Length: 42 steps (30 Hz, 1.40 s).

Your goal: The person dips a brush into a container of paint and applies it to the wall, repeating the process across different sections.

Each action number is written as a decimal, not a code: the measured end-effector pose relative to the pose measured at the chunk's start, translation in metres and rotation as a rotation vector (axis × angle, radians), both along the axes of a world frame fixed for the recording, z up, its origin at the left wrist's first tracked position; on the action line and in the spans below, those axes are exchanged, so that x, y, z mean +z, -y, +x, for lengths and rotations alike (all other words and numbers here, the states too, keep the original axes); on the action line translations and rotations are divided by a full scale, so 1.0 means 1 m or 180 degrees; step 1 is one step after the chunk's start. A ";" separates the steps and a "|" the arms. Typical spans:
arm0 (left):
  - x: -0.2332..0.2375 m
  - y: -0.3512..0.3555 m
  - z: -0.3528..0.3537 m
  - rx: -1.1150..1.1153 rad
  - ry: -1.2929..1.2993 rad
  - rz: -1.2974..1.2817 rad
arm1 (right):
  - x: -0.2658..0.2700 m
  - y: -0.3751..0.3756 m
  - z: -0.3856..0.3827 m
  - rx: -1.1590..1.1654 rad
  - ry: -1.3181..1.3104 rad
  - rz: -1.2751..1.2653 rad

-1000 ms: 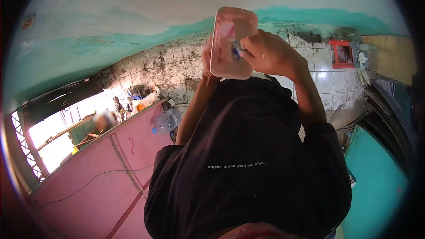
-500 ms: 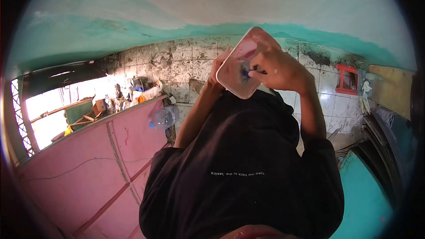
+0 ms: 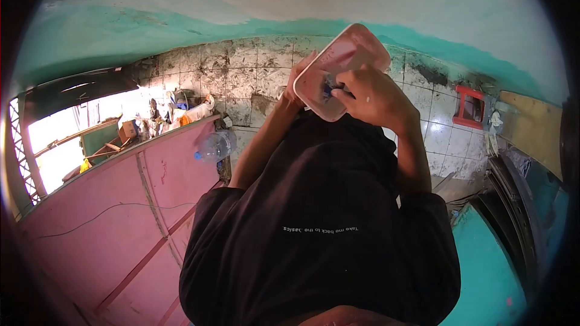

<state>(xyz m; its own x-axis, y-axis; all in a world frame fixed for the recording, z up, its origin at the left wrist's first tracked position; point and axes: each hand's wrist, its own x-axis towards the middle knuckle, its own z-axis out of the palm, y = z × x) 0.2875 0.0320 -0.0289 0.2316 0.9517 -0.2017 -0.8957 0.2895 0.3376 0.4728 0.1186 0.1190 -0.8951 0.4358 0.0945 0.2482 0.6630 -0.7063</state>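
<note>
Two hands hold one pink plastic tray [image 3: 345,60] in the air before the chest, tilted. The left hand [image 3: 299,84] grips the tray's left edge, fingers wrapped behind it. The right hand [image 3: 371,96] has its fingers pinched on a small blue object [image 3: 327,89] set against the tray's inner face. A clear bottle [image 3: 214,146] lies at the pink panel's [image 3: 121,217] edge, well apart.

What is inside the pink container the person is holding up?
A dark blue object held by the right hand, plus reddish smears. That hand covers the rest; the left hand grips the edge of the pink container.
</note>
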 end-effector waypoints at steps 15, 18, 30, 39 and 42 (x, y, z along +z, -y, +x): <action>0.034 -0.012 0.012 0.1233 0.0603 0.0508 | 0.044 -0.002 0.036 -0.0187 0.0205 -0.0060; 0.045 -0.010 0.011 0.1413 -0.0334 -0.0027 | 0.056 -0.002 0.033 -0.0162 0.0524 0.0127; 0.039 0.013 0.009 0.1636 -0.0133 -0.0168 | 0.041 -0.008 0.000 0.0321 0.1058 -0.0114; 0.023 0.028 -0.022 0.1589 0.0054 0.0047 | 0.006 -0.025 0.000 0.0065 -0.0131 -0.0869; 0.023 0.029 -0.037 0.1745 0.0015 -0.0203 | -0.015 -0.016 -0.008 -0.0033 -0.0418 -0.1530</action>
<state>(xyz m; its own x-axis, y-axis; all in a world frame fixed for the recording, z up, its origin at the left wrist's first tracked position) 0.2507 0.0027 -0.0063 -0.2935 0.9191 -0.2629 -0.9225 -0.2001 0.3302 0.4650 0.1345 0.1043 -0.8844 0.4666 -0.0075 0.1414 0.2527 -0.9571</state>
